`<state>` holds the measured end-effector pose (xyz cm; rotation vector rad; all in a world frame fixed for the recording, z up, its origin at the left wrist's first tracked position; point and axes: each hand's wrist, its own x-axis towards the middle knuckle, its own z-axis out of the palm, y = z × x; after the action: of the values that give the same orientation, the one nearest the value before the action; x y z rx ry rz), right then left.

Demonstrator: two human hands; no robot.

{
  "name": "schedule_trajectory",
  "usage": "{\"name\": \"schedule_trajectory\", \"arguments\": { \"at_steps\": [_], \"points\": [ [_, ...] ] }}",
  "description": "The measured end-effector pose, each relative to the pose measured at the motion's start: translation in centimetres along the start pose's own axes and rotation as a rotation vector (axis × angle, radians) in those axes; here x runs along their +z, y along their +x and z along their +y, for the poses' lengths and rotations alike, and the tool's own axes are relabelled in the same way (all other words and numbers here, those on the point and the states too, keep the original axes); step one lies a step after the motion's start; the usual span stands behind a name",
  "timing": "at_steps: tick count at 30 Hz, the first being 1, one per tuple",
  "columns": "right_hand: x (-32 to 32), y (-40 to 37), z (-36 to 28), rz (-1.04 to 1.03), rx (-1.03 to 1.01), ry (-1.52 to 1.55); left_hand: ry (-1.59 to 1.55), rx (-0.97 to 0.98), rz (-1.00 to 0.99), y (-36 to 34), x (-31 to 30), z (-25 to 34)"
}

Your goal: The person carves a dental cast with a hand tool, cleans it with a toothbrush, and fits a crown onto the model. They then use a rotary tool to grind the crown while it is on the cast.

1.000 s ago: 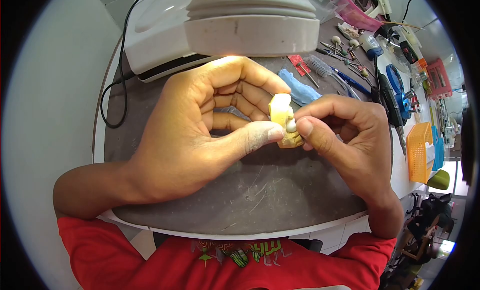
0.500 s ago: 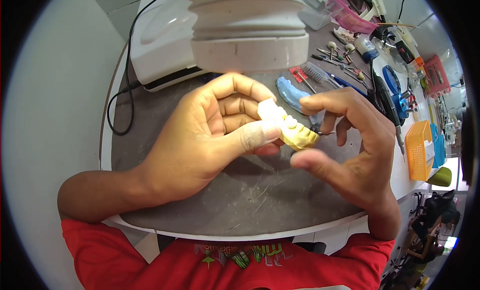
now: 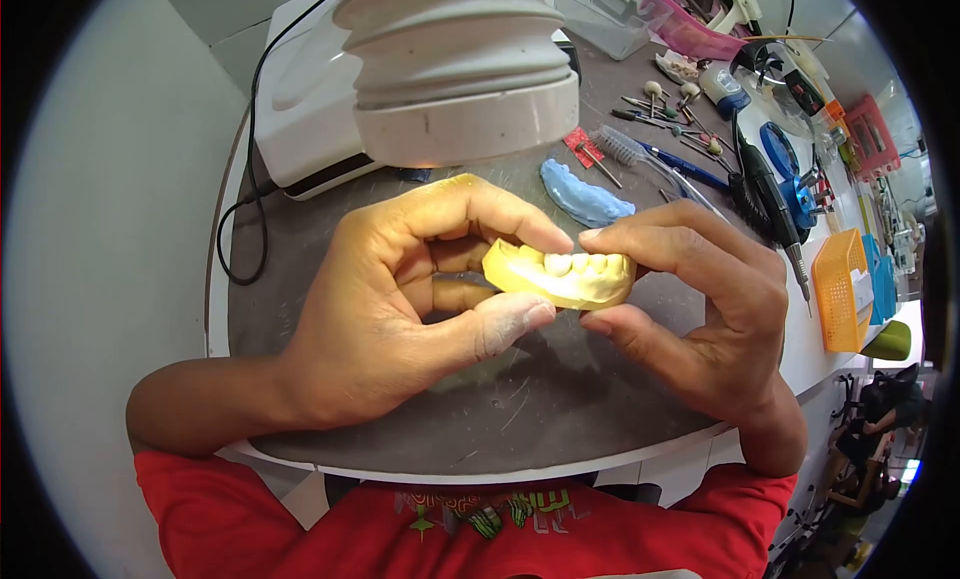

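A yellow dental model (image 3: 560,279) with a row of teeth, one of them whiter, is lit brightly in front of me, its long side roughly level. My left hand (image 3: 400,289) grips its left part between thumb and fingertips. At its right end, my right hand (image 3: 700,289) pinches it between thumb and index finger. Just behind the model, a blue moulded piece (image 3: 583,196) lies on the grey bench top (image 3: 450,419).
A white ribbed hose (image 3: 460,69) hangs above the model. Beyond stand a white machine (image 3: 310,109) and a pink basket (image 3: 690,29). On the right are small burs, a brush (image 3: 622,147), a black handpiece (image 3: 770,194) and an orange basket (image 3: 840,289).
The model has turned from a downward slant to nearly level, its teeth facing up. My right hand, earlier spread beside it, has closed on its right end. The view has shifted slightly.
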<state>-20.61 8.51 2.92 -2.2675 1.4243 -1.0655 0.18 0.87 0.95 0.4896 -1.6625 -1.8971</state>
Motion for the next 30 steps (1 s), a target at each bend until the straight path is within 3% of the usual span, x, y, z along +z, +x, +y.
{"name": "schedule_trajectory", "arguments": {
  "at_steps": [4, 13, 21, 30],
  "points": [
    [-0.1, -0.1, 0.0, 0.012, -0.043, -0.027, 0.093, 0.051, -0.029, -0.2, -0.1, -0.1],
    [-0.2, -0.3, -0.3, -0.016, -0.029, -0.019, -0.009, 0.136, -0.075, -0.4, -0.2, -0.9],
    [-0.1, -0.3, -0.3, -0.031, -0.049, -0.032, 0.155, 0.264, -0.128, -0.4, -0.3, -0.9],
    [-0.1, -0.3, -0.3, -0.031, -0.045, -0.012, 0.104, 0.238, -0.117, -0.5, -0.1, -1.1]
  ]
}}
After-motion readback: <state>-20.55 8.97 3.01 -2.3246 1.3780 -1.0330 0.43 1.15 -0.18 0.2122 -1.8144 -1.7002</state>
